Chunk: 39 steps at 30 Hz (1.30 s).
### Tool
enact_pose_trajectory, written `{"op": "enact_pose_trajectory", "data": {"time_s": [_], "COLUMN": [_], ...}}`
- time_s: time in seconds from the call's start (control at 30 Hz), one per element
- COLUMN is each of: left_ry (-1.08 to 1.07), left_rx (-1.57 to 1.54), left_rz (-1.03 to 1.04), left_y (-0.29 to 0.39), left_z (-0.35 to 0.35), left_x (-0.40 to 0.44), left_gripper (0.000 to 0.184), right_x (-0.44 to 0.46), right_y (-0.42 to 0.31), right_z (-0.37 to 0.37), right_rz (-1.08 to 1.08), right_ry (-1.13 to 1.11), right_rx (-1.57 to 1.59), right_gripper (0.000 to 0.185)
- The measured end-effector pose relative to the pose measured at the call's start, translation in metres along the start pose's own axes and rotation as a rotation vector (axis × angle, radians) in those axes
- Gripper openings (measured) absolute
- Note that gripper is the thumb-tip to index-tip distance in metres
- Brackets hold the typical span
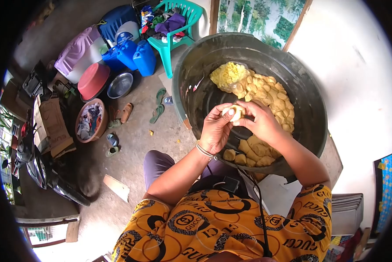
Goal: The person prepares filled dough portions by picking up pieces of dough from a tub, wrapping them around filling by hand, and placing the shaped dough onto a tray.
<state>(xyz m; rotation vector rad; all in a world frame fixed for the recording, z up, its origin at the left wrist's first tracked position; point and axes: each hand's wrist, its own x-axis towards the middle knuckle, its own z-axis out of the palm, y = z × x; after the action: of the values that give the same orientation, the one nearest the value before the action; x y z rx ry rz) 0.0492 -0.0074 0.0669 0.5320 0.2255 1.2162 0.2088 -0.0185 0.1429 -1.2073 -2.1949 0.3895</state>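
My left hand [216, 129], with a pale band at the wrist, pinches a small pale-yellow piece of dough [236, 113]. My right hand [262, 121] is closed on the same piece from the other side, its fingertips touching it. Both hands are above a large dark round tub [308, 94]. Inside the tub, many rounded dough lumps [274, 97] are heaped along the right side. Small bright-yellow pieces [229, 75] lie together at the far end, seemingly in clear plastic. Closer to me is a larger mass of dough [258, 150], with separate dough balls [229, 154] beside it.
A green plastic chair [164, 48] piled with clothes stands beyond the tub. Blue jugs [144, 59], a red basin [93, 81] and a laundry basin [100, 133] are to the left. Slippers [157, 112] lie on the floor, and a motorcycle [43, 168] stands far left.
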Motion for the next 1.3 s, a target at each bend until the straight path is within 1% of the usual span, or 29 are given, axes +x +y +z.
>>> {"op": "enact_pose_trajectory", "data": {"time_s": [0.03, 0.07, 0.1, 0.13, 0.17, 0.2, 0.23, 0.3, 0.37, 0.47, 0.5, 0.6, 0.63, 0.67, 0.73, 0.77, 0.83, 0.9, 0.93, 1.0, 1.03, 1.07, 1.1, 1.13, 1.17, 1.2, 1.23, 1.27, 1.3], "left_ry": [-0.015, 0.002, 0.021, 0.041, 0.007, 0.004, 0.001, 0.014, 0.009, 0.019, 0.021, 0.023, 0.013, 0.004, -0.007, -0.013, 0.045, 0.079, 0.065, 0.04, 0.004, 0.022, 0.04, 0.057, 0.031, 0.029, 0.027, 0.025, 0.076], "left_rx": [0.036, -0.009, -0.054, -0.099, -0.164, -0.124, -0.085, -0.016, 0.023, 0.063, 0.064, 0.062, 0.056, 0.048, 0.076, 0.09, 0.135, 0.197, 0.207, 0.228, 0.199, 0.139, 0.079, 0.019, 0.038, 0.076, 0.114, 0.153, 0.198], "left_rz": [0.019, -0.043, -0.104, -0.165, -0.209, -0.168, -0.124, -0.022, 0.015, 0.031, 0.023, -0.003, -0.011, -0.018, 0.035, 0.064, 0.136, 0.197, 0.185, 0.156, 0.133, 0.08, 0.027, -0.025, -0.001, 0.04, 0.08, 0.12, 0.181], "left_y": [0.002, 0.004, 0.013, 0.02, 0.022, 0.02, 0.017, 0.011, 0.009, 0.004, 0.003, 0.003, 0.005, 0.005, 0.007, 0.008, 0.008, 0.008, 0.008, 0.007, 0.009, 0.012, 0.015, 0.017, 0.016, 0.015, 0.014, 0.012, 0.009], "left_z": [0.002, 0.003, 0.015, 0.02, 0.015, 0.013, 0.011, 0.008, 0.004, 0.008, 0.009, 0.01, 0.01, 0.01, 0.013, 0.014, 0.013, 0.013, 0.014, 0.017, 0.02, 0.021, 0.02, 0.02, 0.021, 0.02, 0.018, 0.015, 0.012], "left_x": [0.0, -0.001, -0.004, -0.007, -0.006, -0.006, -0.007, -0.008, -0.007, -0.008, -0.009, -0.011, -0.011, -0.011, -0.009, -0.008, -0.006, -0.005, -0.005, -0.009, -0.012, -0.013, -0.015, -0.016, -0.016, -0.016, -0.015, -0.014, -0.01], "left_gripper": [0.022, 0.023, 0.023, 0.024, 0.03, 0.031, 0.032, 0.036, 0.036, 0.033, 0.033, 0.03, 0.029, 0.029, 0.028, 0.027, 0.027, 0.029, 0.029, 0.029, 0.029, 0.029, 0.029, 0.029, 0.027, 0.027, 0.026, 0.025, 0.024], "right_x": [-0.002, -0.002, -0.001, 0.0, 0.001, 0.003, 0.004, 0.003, 0.001, 0.0, 0.004, 0.003, 0.003, 0.002, 0.003, 0.003, 0.002, -0.001, 0.001, 0.0, 0.001, 0.002, 0.006, 0.007, 0.008, 0.008, 0.007, 0.005, 0.006], "right_y": [0.006, 0.01, 0.01, 0.011, 0.013, 0.013, 0.012, -0.001, -0.008, -0.002, 0.002, 0.003, 0.002, 0.004, 0.009, 0.009, 0.005, -0.008, -0.021, -0.002, 0.006, 0.013, 0.008, 0.011, 0.013, 0.014, 0.013, 0.011, 0.003], "right_z": [0.002, 0.003, 0.003, 0.002, 0.002, 0.001, -0.002, 0.0, 0.005, 0.01, 0.01, 0.003, 0.003, 0.004, 0.005, 0.006, 0.012, 0.011, 0.008, 0.017, 0.018, 0.017, 0.004, 0.002, 0.0, 0.0, 0.003, 0.004, 0.004], "right_rz": [-0.017, -0.035, -0.111, -0.089, -0.068, -0.049, 0.007, 0.004, 0.002, -0.087, -0.083, 0.013, 0.042, 0.101, 0.219, 0.198, 0.078, 0.009, -0.049, -0.085, 0.029, 0.143, 0.301, 0.291, 0.28, 0.27, 0.304, 0.303, 0.301], "right_ry": [-0.005, -0.01, 0.064, 0.07, 0.075, 0.078, 0.027, 0.041, 0.042, 0.085, 0.08, 0.042, 0.065, 0.067, 0.069, 0.089, 0.129, 0.099, 0.162, 0.202, 0.154, 0.104, -0.005, -0.034, -0.065, -0.097, -0.096, -0.123, -0.15], "right_rx": [0.008, 0.015, -0.004, 0.02, 0.045, 0.07, 0.108, 0.137, 0.107, 0.033, 0.084, 0.206, 0.284, 0.452, 0.785, 0.732, 0.518, 0.354, 0.149, 0.088, 0.249, 0.409, 0.543, 0.61, 0.677, 0.744, 0.833, 0.829, 0.825], "right_gripper": [0.036, 0.034, 0.031, 0.032, 0.032, 0.033, 0.036, 0.038, 0.043, 0.041, 0.031, 0.02, 0.015, 0.016, 0.018, 0.027, 0.033, 0.039, 0.036, 0.028, 0.024, 0.021, 0.021, 0.023, 0.025, 0.027, 0.034, 0.036, 0.038]}}
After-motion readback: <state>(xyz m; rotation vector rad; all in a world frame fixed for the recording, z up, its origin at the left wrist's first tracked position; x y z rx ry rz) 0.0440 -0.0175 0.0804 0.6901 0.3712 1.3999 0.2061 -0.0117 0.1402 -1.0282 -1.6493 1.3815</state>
